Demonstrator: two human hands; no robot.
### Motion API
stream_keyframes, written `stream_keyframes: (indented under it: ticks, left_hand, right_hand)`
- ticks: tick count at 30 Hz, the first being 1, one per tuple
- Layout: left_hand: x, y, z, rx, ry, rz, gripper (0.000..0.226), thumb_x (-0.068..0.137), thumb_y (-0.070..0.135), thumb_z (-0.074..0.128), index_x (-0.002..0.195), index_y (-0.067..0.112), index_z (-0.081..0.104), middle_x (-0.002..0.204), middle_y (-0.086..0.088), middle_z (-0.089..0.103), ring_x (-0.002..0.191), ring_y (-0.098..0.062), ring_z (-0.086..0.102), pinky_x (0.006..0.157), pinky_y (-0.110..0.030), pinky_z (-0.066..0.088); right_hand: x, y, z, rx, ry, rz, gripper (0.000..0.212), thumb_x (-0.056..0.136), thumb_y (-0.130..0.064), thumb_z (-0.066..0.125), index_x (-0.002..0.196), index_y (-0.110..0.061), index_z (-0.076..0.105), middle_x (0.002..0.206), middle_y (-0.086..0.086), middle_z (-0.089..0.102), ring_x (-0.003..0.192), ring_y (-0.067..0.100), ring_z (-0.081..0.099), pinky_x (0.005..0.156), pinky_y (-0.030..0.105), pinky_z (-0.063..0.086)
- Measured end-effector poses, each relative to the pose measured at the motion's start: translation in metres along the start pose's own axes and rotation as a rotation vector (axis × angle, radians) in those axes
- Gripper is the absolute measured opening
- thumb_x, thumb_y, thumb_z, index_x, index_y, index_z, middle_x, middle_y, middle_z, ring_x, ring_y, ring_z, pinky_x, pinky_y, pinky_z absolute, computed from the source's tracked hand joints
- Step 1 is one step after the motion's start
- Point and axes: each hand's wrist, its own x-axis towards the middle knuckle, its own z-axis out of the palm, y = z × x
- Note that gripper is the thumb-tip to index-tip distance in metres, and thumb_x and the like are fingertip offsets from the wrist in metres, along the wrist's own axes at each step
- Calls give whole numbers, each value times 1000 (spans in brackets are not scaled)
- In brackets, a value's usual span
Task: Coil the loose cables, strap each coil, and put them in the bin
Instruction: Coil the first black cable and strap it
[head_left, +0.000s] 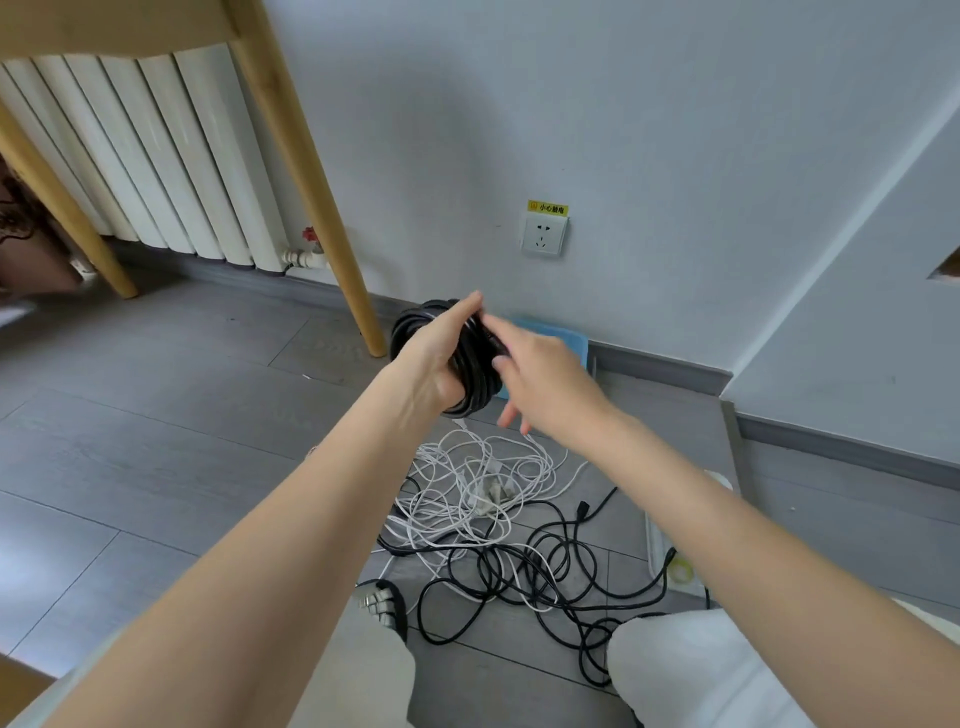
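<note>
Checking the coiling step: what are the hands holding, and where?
The left hand grips the black coil around its bundled loops. The right hand touches the coil's top with open fingers, gripping nothing.

Both bare forearms reach forward and slightly inward, the hands meeting well out in front of the body. The left hand (436, 353) is turned thumb-up, its fingers wrapped round a black cable coil (470, 364) (the fingertips are hidden behind the loops). The right hand (545, 379) lies palm-down just beside it, thumb and forefinger at the coil's upper edge, the remaining fingers hanging loosely spread.
</note>
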Motion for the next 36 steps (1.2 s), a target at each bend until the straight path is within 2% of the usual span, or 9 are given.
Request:
stream_keyframes:
  ticks: [3, 7, 10, 13, 16, 19, 30, 32, 36]
  left_hand:
    - [5, 0, 0, -66, 10, 38, 29, 98, 28, 45, 78, 13, 60, 78, -1, 62, 72, -17, 57, 69, -29, 42]
    - [6, 7, 3, -19, -59, 45, 31, 94, 17, 48, 64, 13, 51, 50, 5, 53, 49, -12, 56, 55, -22, 48]
    - [-1, 6, 10, 286, -349, -139, 42, 92, 13, 46, 51, 18, 47, 44, 7, 39, 40, -7, 44, 55, -21, 50]
    - [2, 0, 31, 643, -585, -255, 42, 87, 9, 52, 46, 20, 49, 42, 7, 36, 38, -7, 39, 55, -23, 50]
    - [15, 0, 54, 741, -651, -312, 28, 77, 11, 53, 51, 18, 45, 42, 7, 37, 38, -7, 39, 56, -23, 50]
    - [42, -9, 76, 830, -657, -345, 34, 82, 11, 58, 49, 16, 49, 47, 4, 45, 44, -9, 47, 59, -22, 52]
    - [188, -113, 118, 1056, -321, -119, 21, 77, 2, 55, 61, 12, 46, 48, 1, 42, 37, -9, 39, 54, -23, 37]
    - [209, -134, 115, 1052, -338, -165, 19, 79, -1, 53, 65, 10, 45, 45, 2, 42, 36, -8, 38, 50, -21, 36]
    - [246, -173, 106, 1289, -316, -148, 15, 81, 4, 55, 66, 7, 50, 39, 1, 44, 38, -14, 40, 40, -16, 37]
  right_hand:
    - [-3, 3, -4, -33, -21, -20, 43, 95, -12, 45, 136, -23, 42, 108, 11, 67, 53, 18, 66, 63, 31, 56]
    - [2, 22, -45, 379, 133, 5, 16, 91, -8, 52, 103, -12, 63, 108, 14, 68, 73, 19, 67, 61, 24, 55]
    - [0, 52, -60, -132, -99, -82, 66, 85, -5, 59, 142, -24, 33, 149, 2, 35, 129, 20, 41, 99, 25, 37]
    - [2, 73, -51, -313, -193, -237, 82, 80, -17, 69, 146, -27, 23, 157, -3, 11, 143, 20, 14, 116, 31, 16]
    - [4, 82, -60, -158, -103, -268, 41, 81, -19, 68, 118, -10, 54, 125, 8, 56, 117, 24, 49, 95, 20, 33]
    - [4, 103, -73, -299, -86, -119, 19, 84, -17, 59, 101, -11, 56, 90, 3, 60, 81, 22, 50, 68, 33, 39]
    - [27, 269, -14, -288, -109, 248, 19, 81, -18, 55, 68, -21, 43, 76, 5, 56, 90, 33, 58, 64, 33, 37]
    - [29, 299, 4, -155, -181, 242, 9, 80, -20, 63, 79, -16, 54, 78, 2, 55, 89, 30, 58, 60, 30, 38]
    - [16, 364, 24, 21, -512, 476, 64, 78, -34, 72, 129, -10, 43, 123, 3, 50, 108, 19, 51, 85, 23, 40]
